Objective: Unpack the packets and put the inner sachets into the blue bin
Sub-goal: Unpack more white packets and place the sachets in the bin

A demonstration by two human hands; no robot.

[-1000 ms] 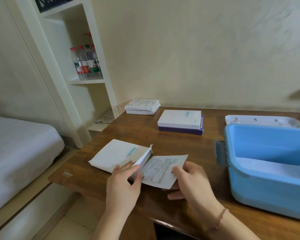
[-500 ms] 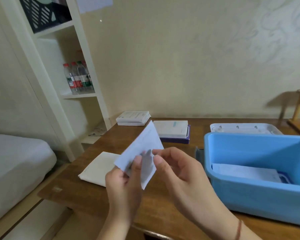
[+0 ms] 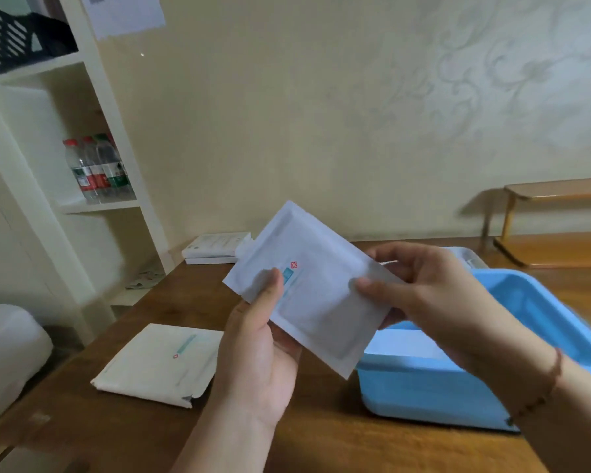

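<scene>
Both hands hold a white sachet in the air above the near edge of the blue bin.

The left hand (image 3: 253, 349) pinches the sachet (image 3: 314, 295) at its lower left edge, thumb on the printed face; the right hand (image 3: 430, 295) pinches its right edge, thumb in front and fingers curled behind. The sachet is tilted, one corner up. On the wooden table (image 3: 304, 438), left of the hands, lies a flat white packet (image 3: 161, 363). To the right stands the blue bin (image 3: 423, 390), with a pale flat sheet showing inside, partly hidden by the sachet. Behind the bin, a white lid or tray (image 3: 471, 259) is partly visible. Farther back, against the wall, lies a stack of white packets (image 3: 215, 247). Water bottles (image 3: 96, 169) stand on the white shelf (image 3: 99, 206).
</scene>
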